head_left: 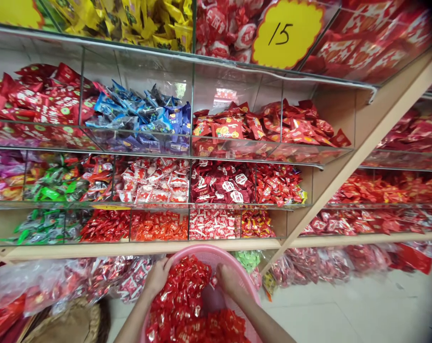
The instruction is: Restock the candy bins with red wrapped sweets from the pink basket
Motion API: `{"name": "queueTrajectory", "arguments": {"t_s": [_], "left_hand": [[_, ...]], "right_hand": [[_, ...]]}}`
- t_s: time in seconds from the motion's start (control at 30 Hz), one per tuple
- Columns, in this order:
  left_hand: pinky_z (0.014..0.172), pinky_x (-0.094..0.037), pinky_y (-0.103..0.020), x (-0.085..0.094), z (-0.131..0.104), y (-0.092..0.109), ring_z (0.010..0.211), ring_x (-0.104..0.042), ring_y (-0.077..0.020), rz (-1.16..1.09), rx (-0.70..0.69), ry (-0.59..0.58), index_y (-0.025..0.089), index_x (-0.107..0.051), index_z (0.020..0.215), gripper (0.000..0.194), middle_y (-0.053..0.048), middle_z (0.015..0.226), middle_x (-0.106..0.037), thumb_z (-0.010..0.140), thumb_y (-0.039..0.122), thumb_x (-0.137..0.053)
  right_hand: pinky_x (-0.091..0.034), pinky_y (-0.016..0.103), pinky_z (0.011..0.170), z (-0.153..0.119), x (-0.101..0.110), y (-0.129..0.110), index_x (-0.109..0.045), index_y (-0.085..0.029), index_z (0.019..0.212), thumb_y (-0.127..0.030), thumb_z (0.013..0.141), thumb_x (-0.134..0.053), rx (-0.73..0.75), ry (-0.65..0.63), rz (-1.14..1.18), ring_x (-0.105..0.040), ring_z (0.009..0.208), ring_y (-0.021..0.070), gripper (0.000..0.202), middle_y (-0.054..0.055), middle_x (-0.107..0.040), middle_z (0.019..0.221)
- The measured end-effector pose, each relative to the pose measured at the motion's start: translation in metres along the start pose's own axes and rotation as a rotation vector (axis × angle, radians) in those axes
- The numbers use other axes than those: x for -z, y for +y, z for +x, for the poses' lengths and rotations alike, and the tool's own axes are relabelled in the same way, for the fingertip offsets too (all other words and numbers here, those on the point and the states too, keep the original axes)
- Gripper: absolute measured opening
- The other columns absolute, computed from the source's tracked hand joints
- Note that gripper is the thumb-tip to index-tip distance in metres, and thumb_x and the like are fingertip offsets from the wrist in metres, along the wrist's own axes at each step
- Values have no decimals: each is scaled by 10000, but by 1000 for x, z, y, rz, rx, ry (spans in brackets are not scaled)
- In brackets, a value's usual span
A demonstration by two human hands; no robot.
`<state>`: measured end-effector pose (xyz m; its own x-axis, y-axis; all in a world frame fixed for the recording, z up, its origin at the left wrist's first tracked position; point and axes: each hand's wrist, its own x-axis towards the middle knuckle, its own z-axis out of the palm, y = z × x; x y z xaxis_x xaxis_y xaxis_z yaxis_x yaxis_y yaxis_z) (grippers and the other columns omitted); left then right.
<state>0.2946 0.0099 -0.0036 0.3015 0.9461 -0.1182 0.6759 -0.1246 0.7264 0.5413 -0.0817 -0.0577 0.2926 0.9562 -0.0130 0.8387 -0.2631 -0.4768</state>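
A pink plastic basket (pixel 233 261) at the bottom centre holds many red shiny wrapped candies (pixel 182 290). My left hand (pixel 159 275) grips the basket's left rim near the top. Inside the basket, on its right side, my right hand (pixel 226 278) has curled fingers beside a small red and white piece. Whether that piece is pinched in the fingers is too small to tell. Part of the basket's floor shows between the candies and my right arm.
Shelves with clear dividers hold blue packets (pixel 133 109), red packets (pixel 230 125) and white-red candies (pixel 214 224). A yellow price tag (pixel 288 33) reads 15. Below the wooden shelf edge (pixel 140 249) lie bagged candies (pixel 309 266) and a woven basket (pixel 67 324).
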Motion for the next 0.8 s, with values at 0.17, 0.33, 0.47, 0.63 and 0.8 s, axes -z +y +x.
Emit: {"name": "queueTrajectory", "arguments": {"t_s": [0.17,0.33,0.47,0.63,0.8], "left_hand": [[739,-416,-245,-1,3,-3,792,-618,-183,-14,-5,-2,172,-637,828,472,-50,828,-695,789,519,-320],[733,-423,-251,-2,1,-3,769,-621,-185,-31,-6,7,169,-638,804,485,-44,782,-695,789,523,-307],[740,-427,-254,-1,-2,2,768,-625,-186,-29,-2,20,167,-644,821,486,-46,764,-694,792,513,-305],[739,-432,-255,1,-3,6,770,-627,-185,-30,15,22,168,-645,824,474,-45,757,-695,790,505,-312],[732,-429,-255,0,-3,5,740,-622,-178,-37,14,23,179,-641,779,457,-36,726,-690,778,512,-329]], "right_hand": [[-320,238,550,11,63,-33,-526,-158,768,-141,843,-298,119,36,-156,-537,639,142,241,61,-591,711],[-358,218,589,53,141,-61,-497,-180,982,-172,841,-352,168,156,-257,-548,767,139,203,85,-543,965],[-415,267,672,90,150,-57,-447,-184,1120,-197,715,-572,138,74,-470,-512,980,237,424,140,-432,1168],[-438,303,687,102,131,-51,-353,-204,1226,-157,725,-552,72,-39,-490,-568,923,233,542,174,-368,1238],[-435,289,670,90,126,-50,-343,-220,1231,-139,808,-399,79,-12,-433,-593,865,192,435,154,-392,1221]]}}
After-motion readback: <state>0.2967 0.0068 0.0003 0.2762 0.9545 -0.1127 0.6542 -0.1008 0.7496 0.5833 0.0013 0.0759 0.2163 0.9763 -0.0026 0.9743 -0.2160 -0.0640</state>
